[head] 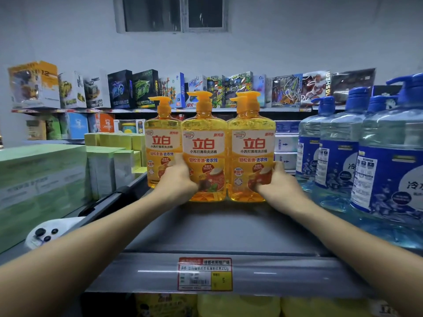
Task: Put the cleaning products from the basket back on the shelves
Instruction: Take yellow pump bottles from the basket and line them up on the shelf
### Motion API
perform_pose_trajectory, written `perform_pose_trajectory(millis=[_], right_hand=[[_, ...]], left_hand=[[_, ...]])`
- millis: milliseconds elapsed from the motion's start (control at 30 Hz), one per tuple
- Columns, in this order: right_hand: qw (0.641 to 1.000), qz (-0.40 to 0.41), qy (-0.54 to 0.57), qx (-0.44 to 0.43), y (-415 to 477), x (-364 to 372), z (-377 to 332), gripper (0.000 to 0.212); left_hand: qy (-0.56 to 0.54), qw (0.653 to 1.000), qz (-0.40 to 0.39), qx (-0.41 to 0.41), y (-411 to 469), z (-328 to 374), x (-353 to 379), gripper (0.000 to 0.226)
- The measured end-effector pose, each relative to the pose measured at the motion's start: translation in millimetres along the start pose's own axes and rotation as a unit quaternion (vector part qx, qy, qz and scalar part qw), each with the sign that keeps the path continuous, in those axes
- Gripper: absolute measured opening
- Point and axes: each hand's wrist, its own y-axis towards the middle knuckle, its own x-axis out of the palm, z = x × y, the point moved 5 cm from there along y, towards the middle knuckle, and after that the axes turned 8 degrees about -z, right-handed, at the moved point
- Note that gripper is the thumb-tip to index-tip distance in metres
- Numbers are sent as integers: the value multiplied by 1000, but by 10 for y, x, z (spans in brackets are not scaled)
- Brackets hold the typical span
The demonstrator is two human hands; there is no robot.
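Observation:
Three orange pump bottles of dish soap stand upright on the grey top shelf (217,229). My left hand (178,179) grips the lower left side of the middle bottle (204,145). My right hand (278,184) grips the lower right side of the right bottle (251,145). These two bottles touch side by side. The left bottle (161,143) stands a little further back, just behind my left hand. A fourth orange pump top shows behind the right bottle. The basket is out of view.
Large blue-capped bottles of clear liquid (338,156) crowd the shelf's right side. Green boxes (41,177) are stacked on the left, with a white device (45,234) near the edge. A price tag (205,273) hangs on the shelf's front lip. Toy boxes (142,89) line the far shelves.

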Motion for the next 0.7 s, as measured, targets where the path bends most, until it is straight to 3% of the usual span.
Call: perform_pose_trajectory(millis=[433,567,700], right_hand=[[998,12,-52,-12,-67,-11,-29,52],[998,-1,-59,7,-173,-83,-108,61],[994,45,-94,-24,-529,-258,-292,66]], left_hand=[[27,999,-21,-35,-19,-5,25,65],[12,996,-58,-68,-238,92,-45,87],[154,988,-8,23,-749,327,-104,70]])
